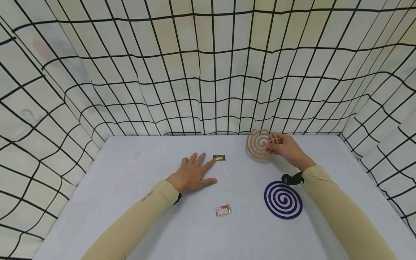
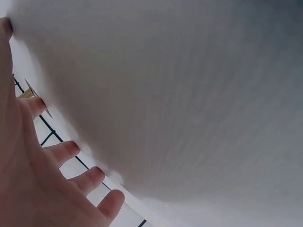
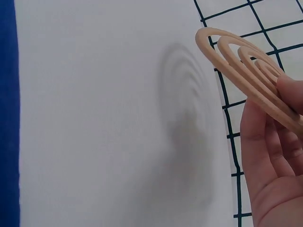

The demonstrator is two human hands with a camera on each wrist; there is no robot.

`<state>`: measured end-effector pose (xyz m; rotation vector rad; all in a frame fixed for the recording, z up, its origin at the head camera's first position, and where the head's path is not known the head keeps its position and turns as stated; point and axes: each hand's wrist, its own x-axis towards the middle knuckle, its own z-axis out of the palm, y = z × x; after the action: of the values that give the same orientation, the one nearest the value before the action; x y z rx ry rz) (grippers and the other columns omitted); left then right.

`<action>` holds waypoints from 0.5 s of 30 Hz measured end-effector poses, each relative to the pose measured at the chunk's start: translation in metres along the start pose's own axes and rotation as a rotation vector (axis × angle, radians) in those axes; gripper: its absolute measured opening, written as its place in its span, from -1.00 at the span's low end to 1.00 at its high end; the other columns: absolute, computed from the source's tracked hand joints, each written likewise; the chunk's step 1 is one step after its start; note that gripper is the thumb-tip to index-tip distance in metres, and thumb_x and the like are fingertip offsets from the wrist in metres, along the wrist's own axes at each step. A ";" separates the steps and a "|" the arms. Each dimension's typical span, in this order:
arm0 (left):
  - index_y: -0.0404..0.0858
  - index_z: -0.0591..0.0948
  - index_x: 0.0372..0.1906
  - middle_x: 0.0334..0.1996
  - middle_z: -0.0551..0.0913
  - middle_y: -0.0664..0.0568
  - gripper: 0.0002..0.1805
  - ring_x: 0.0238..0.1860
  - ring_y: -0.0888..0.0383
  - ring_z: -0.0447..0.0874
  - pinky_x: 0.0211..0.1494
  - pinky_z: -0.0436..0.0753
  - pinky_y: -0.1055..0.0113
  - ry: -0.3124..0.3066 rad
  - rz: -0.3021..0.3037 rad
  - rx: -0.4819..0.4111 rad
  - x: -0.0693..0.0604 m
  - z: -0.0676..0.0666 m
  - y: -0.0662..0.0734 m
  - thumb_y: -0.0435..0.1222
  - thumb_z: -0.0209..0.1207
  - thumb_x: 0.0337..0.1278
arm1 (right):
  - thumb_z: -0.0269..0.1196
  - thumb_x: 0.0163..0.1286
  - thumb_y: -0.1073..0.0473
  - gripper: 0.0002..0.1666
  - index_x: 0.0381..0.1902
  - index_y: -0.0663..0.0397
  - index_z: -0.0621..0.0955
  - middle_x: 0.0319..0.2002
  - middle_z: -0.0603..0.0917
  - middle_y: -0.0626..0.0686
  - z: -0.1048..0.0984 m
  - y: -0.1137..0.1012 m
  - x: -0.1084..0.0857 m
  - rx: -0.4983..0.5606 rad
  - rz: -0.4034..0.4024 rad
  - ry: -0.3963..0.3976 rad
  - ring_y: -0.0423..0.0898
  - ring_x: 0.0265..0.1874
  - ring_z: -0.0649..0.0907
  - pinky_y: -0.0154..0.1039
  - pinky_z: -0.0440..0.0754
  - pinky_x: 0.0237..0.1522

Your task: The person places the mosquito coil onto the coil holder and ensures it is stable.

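Note:
My right hand [image 1: 289, 150] pinches a tan mosquito coil [image 1: 248, 147] between thumb and fingers, holding it tilted above the far right of the white table. In the right wrist view the coil [image 3: 229, 74] is seen nearly edge-on, and its shadow falls on the tabletop. Palm down, my left hand [image 1: 192, 174] has its fingers spread near the table's middle. Its index fingertip touches a small brass-coloured metal coil stand [image 1: 224, 158] with a thin upright prong. Part of that stand [image 2: 26, 93] shows behind the index finger in the left wrist view.
A dark purple mosquito coil [image 1: 284, 199] lies flat below my right wrist. Nearer the front lies a small red, white and yellow rectangular metal piece [image 1: 223, 211] with an open middle. Black netting [image 1: 212, 50] over white sheeting encloses the white table [image 1: 123, 180] at back and sides.

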<state>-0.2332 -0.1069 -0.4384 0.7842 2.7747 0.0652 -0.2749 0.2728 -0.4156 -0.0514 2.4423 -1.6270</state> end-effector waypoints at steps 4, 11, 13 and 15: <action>0.15 0.04 0.68 0.70 -0.01 -0.16 -0.10 0.68 -0.34 -0.08 0.58 0.11 -0.34 0.000 0.001 -0.004 0.000 0.000 0.000 0.41 -0.10 0.40 | 0.26 0.53 0.19 -0.46 0.30 0.42 0.42 -0.18 0.73 -0.01 0.004 -0.001 0.002 0.063 -0.015 0.001 -0.31 -0.25 0.74 -0.36 0.74 -0.12; 0.16 0.02 0.69 0.70 -0.03 -0.15 -0.09 0.69 -0.33 -0.11 0.59 0.10 -0.33 -0.005 -0.006 -0.004 -0.001 -0.001 0.000 0.42 -0.12 0.39 | 0.24 0.54 0.23 -0.50 0.26 0.43 0.39 -0.19 0.71 -0.04 0.011 -0.004 0.003 0.166 -0.010 -0.011 -0.30 -0.26 0.75 -0.36 0.74 -0.11; 0.15 0.02 0.69 0.70 -0.02 -0.15 -0.09 0.69 -0.33 -0.10 0.58 0.10 -0.33 0.001 -0.008 -0.006 -0.001 0.000 0.000 0.42 -0.11 0.39 | 0.23 0.55 0.23 -0.53 0.24 0.42 0.39 -0.19 0.71 -0.03 0.013 -0.005 0.003 0.186 -0.008 -0.015 -0.29 -0.27 0.74 -0.35 0.74 -0.12; 0.16 0.02 0.68 0.70 -0.01 -0.14 -0.09 0.69 -0.31 -0.09 0.58 0.12 -0.32 0.003 -0.013 -0.006 -0.001 0.002 0.001 0.42 -0.11 0.39 | 0.22 0.56 0.23 -0.54 0.24 0.42 0.38 -0.20 0.71 -0.04 0.014 -0.006 0.003 0.201 -0.008 -0.021 -0.29 -0.27 0.74 -0.35 0.73 -0.12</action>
<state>-0.2315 -0.1068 -0.4403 0.7647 2.7810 0.0723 -0.2760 0.2571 -0.4164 -0.0475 2.2527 -1.8566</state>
